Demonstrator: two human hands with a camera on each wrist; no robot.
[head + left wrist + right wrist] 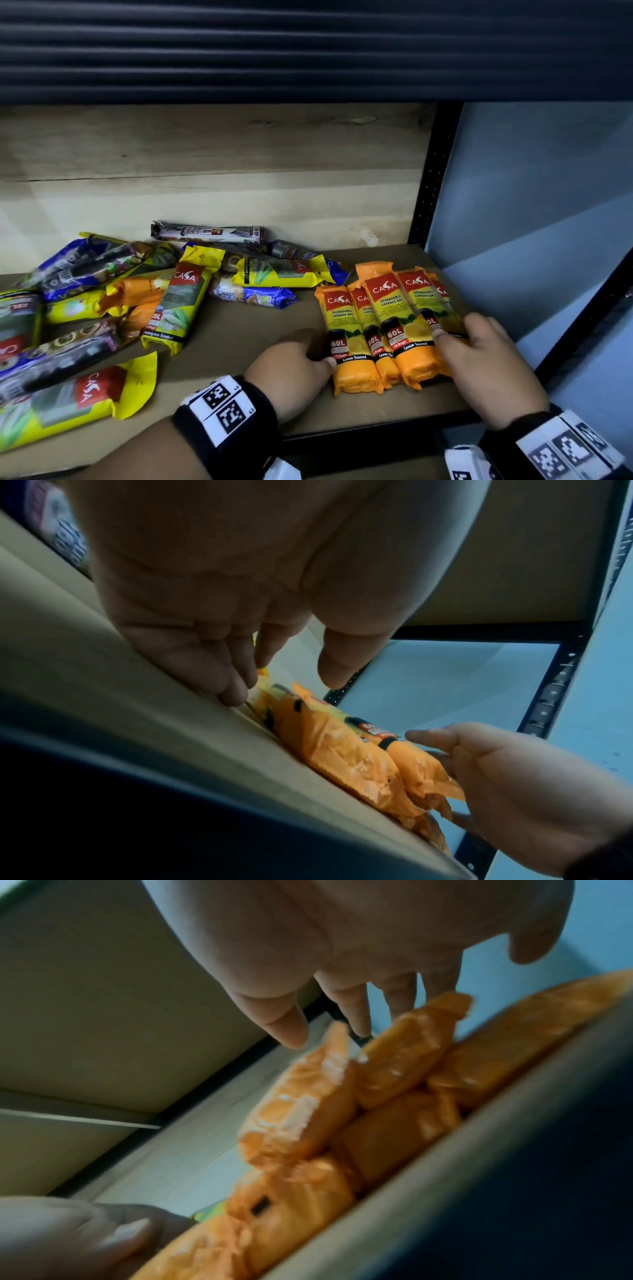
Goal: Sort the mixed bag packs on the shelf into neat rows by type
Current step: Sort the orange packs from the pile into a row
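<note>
Several orange "Casa" 60L garbage-bag packs (383,325) lie side by side, partly overlapping, at the right end of the shelf board (239,342). My left hand (301,356) presses its fairly straight fingers against the left side of the leftmost pack. In the left wrist view, the fingertips (236,696) touch the shelf beside the orange packs (335,750). My right hand (479,346) rests on the row's right side, thumb on a pack. The right wrist view shows its fingers (359,1026) spread and straight over the orange packs (308,1102).
A mixed pile covers the shelf's left half: yellow lemongrass packs (181,305), blue and purple packs (82,263), loose orange packs (137,291). A dark pack (209,233) lies by the wooden back wall. A black upright (431,178) bounds the right end.
</note>
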